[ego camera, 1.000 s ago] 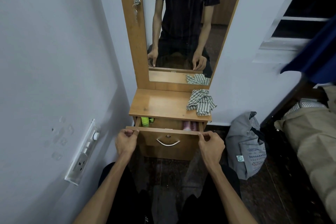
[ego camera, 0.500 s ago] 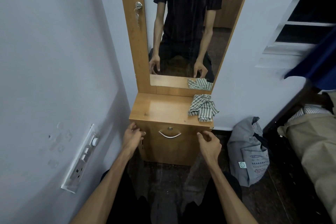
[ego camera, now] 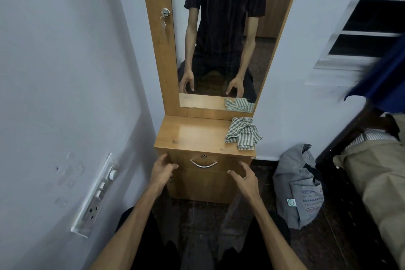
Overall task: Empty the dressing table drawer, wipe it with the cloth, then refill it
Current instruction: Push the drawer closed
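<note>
We see the drawer (ego camera: 203, 163) pushed fully shut in the front of the dressing table (ego camera: 192, 133), its face flush under the top, so nothing inside it shows. A curved metal handle (ego camera: 203, 164) sits at the middle of the drawer front, with a small lock (ego camera: 204, 156) just above it. Our left hand (ego camera: 162, 170) hovers by the left edge of the drawer, fingers spread and loose, gripping nothing; whether the fingertips touch the wood we cannot tell. Our right hand (ego camera: 244, 178) hangs just in front of the right part of the drawer, likewise spread and empty, clear of the handle. The cloth (ego camera: 242, 132), striped and crumpled, lies on the right end of the table top, one corner drooping over the front edge. Above stands the mirror (ego camera: 221, 35). On the floor to the right slumps a grey bag (ego camera: 300, 188), its contents hidden.
</note>
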Demonstrator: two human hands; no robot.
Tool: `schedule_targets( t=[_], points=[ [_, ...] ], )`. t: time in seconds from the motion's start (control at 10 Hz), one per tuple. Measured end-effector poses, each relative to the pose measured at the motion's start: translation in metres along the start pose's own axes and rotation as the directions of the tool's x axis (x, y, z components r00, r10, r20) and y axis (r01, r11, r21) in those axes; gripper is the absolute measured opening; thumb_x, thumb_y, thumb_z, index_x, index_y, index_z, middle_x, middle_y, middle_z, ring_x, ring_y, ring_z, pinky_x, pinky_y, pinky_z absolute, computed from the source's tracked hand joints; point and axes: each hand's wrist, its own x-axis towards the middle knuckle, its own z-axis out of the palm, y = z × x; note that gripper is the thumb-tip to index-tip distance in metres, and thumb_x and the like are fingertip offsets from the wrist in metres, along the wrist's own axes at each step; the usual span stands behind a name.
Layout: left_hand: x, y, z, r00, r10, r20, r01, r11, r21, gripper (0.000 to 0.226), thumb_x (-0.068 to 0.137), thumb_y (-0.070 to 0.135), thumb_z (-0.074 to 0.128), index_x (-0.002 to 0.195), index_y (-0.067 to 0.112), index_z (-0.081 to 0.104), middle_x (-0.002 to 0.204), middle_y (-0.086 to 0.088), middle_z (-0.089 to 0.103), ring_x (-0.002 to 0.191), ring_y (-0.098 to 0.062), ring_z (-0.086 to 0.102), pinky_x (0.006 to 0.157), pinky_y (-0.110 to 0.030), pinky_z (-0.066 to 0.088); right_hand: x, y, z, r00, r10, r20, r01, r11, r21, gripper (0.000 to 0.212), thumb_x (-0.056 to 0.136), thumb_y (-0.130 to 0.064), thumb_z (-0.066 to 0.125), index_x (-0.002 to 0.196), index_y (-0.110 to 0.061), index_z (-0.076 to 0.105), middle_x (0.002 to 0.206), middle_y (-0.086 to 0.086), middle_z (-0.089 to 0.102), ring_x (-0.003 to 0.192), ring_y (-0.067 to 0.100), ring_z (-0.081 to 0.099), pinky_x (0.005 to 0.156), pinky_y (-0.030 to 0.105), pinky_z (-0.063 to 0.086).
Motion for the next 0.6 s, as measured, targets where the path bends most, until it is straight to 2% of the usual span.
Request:
schedule_targets(
  t=[0.1, 0.2, 0.3, 0.4, 0.6],
  points=[
    [-0.01, -0.004, 0.008, 0.998, 0.039, -0.057, -0.034, 0.996, 0.079, 0.033, 0.091, 0.007, 0.065, 0.125, 0.012, 0.065, 0.123, -0.006, 0.066, 0.1, -0.018, 0.065, 0.079, -0.036, 0.059, -0.003, -0.001, 0.005, 0.998, -0.039, -0.042, 0.04, 0.999, 0.017, 0.031, 0.089, -0.025, 0.076, 0.119, -0.018, 0.074, 0.124, 0.0, 0.071, 0.122, 0.019, 0.062, 0.099, 0.028, 0.046],
    [-0.02, -0.008, 0.015, 0.997, 0.054, -0.052, -0.05, 0.996, 0.076, 0.022, 0.093, 0.009, 0.064, 0.114, 0.012, 0.069, 0.118, -0.011, 0.069, 0.103, -0.022, 0.066, 0.073, -0.032, 0.058, -0.006, 0.0, 0.012, 0.999, -0.019, -0.042, 0.023, 0.995, 0.098, 0.017, 0.089, -0.025, 0.076, 0.105, -0.02, 0.079, 0.101, -0.008, 0.075, 0.101, 0.012, 0.07, 0.092, 0.037, 0.059],
    [-0.023, 0.0, 0.02, 0.995, -0.073, -0.067, 0.062, 0.987, -0.15, 0.021, 0.094, 0.011, 0.066, 0.114, 0.006, 0.067, 0.114, -0.014, 0.07, 0.099, -0.025, 0.07, 0.068, -0.031, 0.059, -0.005, -0.009, 0.018, 0.984, 0.178, 0.007, -0.165, 0.898, 0.409, 0.019, 0.093, -0.025, 0.074, 0.105, -0.01, 0.075, 0.093, 0.007, 0.078, 0.089, 0.022, 0.076, 0.083, 0.04, 0.064],
    [-0.027, 0.021, 0.019, 0.976, -0.218, -0.001, 0.202, 0.905, -0.375, 0.024, 0.095, 0.014, 0.064, 0.116, 0.001, 0.065, 0.109, -0.017, 0.072, 0.096, -0.029, 0.072, 0.07, -0.034, 0.061, -0.004, -0.029, 0.016, 0.941, 0.324, 0.096, -0.319, 0.757, 0.57, 0.017, 0.096, -0.024, 0.072, 0.101, -0.007, 0.072, 0.092, 0.015, 0.078, 0.09, 0.028, 0.077, 0.078, 0.036, 0.064],
    [-0.031, 0.048, 0.021, 0.978, -0.202, 0.057, 0.205, 0.861, -0.465, 0.024, 0.093, 0.015, 0.063, 0.113, 0.002, 0.068, 0.108, -0.016, 0.074, 0.097, -0.03, 0.073, 0.074, -0.034, 0.059, -0.004, -0.06, 0.017, 0.95, 0.266, 0.164, -0.312, 0.769, 0.558, 0.023, 0.098, -0.026, 0.068, 0.104, -0.005, 0.076, 0.091, 0.011, 0.08, 0.09, 0.025, 0.076, 0.077, 0.033, 0.062]
  ],
)
